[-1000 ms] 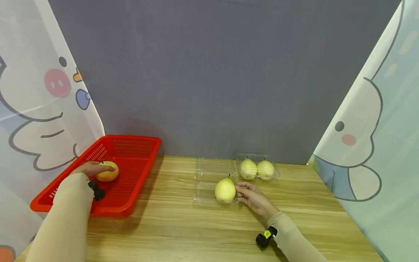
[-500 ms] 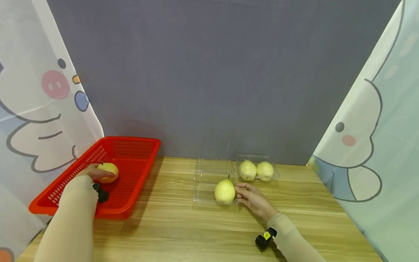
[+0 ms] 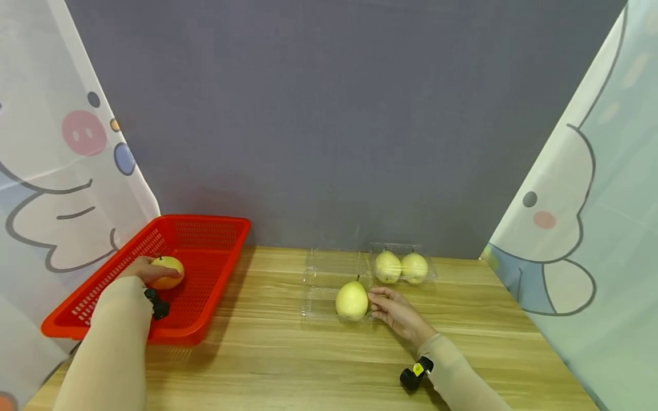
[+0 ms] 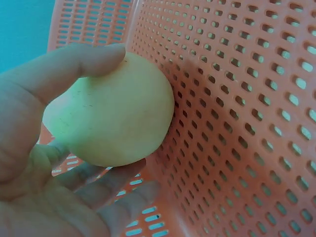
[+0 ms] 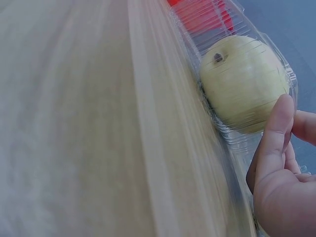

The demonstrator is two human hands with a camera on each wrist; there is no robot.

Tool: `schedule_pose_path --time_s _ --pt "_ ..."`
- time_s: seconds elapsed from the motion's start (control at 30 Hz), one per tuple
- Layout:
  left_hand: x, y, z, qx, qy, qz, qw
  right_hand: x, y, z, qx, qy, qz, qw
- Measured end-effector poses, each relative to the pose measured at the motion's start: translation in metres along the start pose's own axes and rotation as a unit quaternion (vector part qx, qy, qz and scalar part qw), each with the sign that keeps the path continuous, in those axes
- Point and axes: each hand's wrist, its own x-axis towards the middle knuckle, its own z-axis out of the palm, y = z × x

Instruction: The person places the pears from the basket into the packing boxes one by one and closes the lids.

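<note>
In the red basket, my left hand holds a yellow pear. The left wrist view shows the thumb over the top of that pear and fingers beneath it, close to the perforated basket wall. My right hand pinches the right edge of a clear plastic clamshell box on the table, its lid laid back. One pale yellow pear stands in the right part of this box, stem up. In the right wrist view, my thumb and forefinger meet at the rim beside the pear.
A second clear box with two pears stands behind my right hand. The wooden table ends at a grey backdrop. Printed cloths hang on both sides.
My left hand has shifted slightly, its fingers moving lower around the pear in the basket. My right hand and the box keep their places.
</note>
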Motion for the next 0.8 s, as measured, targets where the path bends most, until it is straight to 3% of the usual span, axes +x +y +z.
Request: schedule_pose_path --time_s 0.3,0.6,0.8 --pt "-0.003 0.004 -0.001 0.008 0.003 0.037 0.9993 0.000 0.001 0.000 0.001 -0.001 -0.002 1.0000" --pt "-0.012 0.009 -0.002 -0.001 -0.002 0.033 0.9995 -0.001 -0.001 0.000 -0.009 -0.005 -0.003 0.9999" --pt "-0.015 0.014 -0.003 0.002 -0.007 0.054 0.9985 -0.002 -0.002 0.000 -0.014 -0.008 -0.005 0.9999"
